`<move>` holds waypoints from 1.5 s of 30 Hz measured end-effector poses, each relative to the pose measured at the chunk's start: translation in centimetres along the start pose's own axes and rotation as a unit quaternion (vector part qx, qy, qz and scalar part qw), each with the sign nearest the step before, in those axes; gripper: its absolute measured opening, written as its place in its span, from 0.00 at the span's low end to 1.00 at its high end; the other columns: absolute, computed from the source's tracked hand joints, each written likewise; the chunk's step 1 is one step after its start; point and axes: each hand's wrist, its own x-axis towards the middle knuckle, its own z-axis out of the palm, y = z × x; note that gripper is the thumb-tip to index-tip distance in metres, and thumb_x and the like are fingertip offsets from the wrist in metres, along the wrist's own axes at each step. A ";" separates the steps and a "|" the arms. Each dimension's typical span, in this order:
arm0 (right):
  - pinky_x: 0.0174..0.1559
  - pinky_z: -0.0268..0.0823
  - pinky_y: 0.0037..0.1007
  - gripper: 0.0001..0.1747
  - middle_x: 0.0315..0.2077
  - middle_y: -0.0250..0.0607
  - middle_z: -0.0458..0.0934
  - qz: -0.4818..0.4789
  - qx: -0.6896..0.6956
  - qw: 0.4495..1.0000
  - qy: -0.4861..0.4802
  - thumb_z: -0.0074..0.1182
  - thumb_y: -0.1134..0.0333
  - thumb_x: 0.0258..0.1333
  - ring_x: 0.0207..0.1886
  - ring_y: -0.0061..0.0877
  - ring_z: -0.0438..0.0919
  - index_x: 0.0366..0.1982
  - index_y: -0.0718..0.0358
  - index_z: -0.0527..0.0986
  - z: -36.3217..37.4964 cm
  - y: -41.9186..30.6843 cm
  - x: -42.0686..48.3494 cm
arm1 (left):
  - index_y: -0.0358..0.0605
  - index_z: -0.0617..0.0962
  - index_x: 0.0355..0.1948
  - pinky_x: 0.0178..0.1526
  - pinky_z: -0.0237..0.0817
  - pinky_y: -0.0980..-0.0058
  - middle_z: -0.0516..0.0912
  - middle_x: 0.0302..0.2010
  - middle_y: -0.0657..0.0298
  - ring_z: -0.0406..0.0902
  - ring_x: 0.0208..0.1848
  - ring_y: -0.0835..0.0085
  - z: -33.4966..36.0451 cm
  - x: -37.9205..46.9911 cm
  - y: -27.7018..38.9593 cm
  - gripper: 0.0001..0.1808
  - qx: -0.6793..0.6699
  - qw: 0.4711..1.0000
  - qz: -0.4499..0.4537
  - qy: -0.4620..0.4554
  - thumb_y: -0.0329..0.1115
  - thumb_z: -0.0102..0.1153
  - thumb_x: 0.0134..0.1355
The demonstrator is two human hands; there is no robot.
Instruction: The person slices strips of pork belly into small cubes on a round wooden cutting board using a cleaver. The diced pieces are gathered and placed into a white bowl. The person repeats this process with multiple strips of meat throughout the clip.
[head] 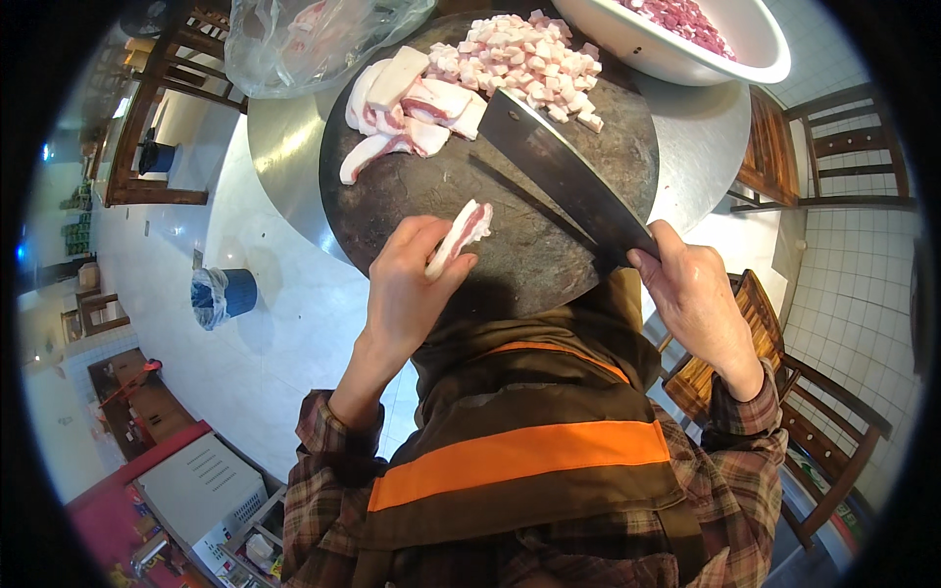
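Note:
My left hand (415,275) pinches a strip of fatty pork (463,237) between thumb and fingers, above the near part of a round dark chopping board (412,198). In my right hand (687,294) is the handle end of a cleaver (562,173). Its broad dark blade slants up and left over the board, and the blade's far corner is near the meat. Several thick pork strips (412,110) lie piled at the board's far left. Beside them, at the far middle, is a heap of diced pork fat (522,62).
The board rests on a round metal tabletop (283,158). A white basin (698,55) of red diced meat stands far right; a clear plastic bag (316,48) with meat sits far left. Wooden chairs (779,154) flank the right side. A blue bin (235,290) stands on the floor leftward.

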 end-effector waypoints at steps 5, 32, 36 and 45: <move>0.25 0.66 0.49 0.12 0.16 0.55 0.73 -0.013 -0.025 0.999 -0.024 0.57 0.72 0.67 0.24 0.56 0.77 0.33 0.66 0.66 -0.4 -0.4 0.2 | 0.36 0.84 0.46 0.42 0.73 0.64 0.85 0.39 0.56 0.81 0.40 0.57 -0.3 -0.4 -1.2 0.16 0.026 0.999 -0.009 0.038 0.28 0.71 0.57; 0.24 0.64 0.47 0.13 0.14 0.55 0.71 -0.011 -0.060 0.997 -0.051 0.59 0.73 0.65 0.22 0.55 0.75 0.31 0.67 0.65 -0.6 -1.4 1.3 | 0.40 0.85 0.45 0.48 0.74 0.66 0.86 0.43 0.60 0.81 0.45 0.60 2.1 1.1 -0.9 0.15 0.101 0.979 0.109 0.141 0.28 0.70 0.56; 0.24 0.64 0.47 0.13 0.14 0.55 0.71 0.001 -0.070 0.996 -0.063 0.59 0.72 0.66 0.22 0.55 0.76 0.32 0.67 0.66 -0.5 -1.5 1.3 | 0.41 0.85 0.43 0.49 0.74 0.64 0.86 0.41 0.59 0.80 0.46 0.59 3.7 1.6 -0.4 0.14 0.115 0.977 0.114 0.138 0.26 0.70 0.54; 0.24 0.63 0.45 0.11 0.14 0.54 0.71 -0.017 -0.062 0.996 -0.055 0.59 0.73 0.65 0.21 0.54 0.74 0.32 0.68 0.68 -1.0 -0.4 0.6 | 0.38 0.85 0.44 0.49 0.74 0.64 0.86 0.43 0.59 0.79 0.47 0.59 4.6 -0.3 0.1 0.15 0.027 0.985 0.161 0.058 0.20 0.67 0.53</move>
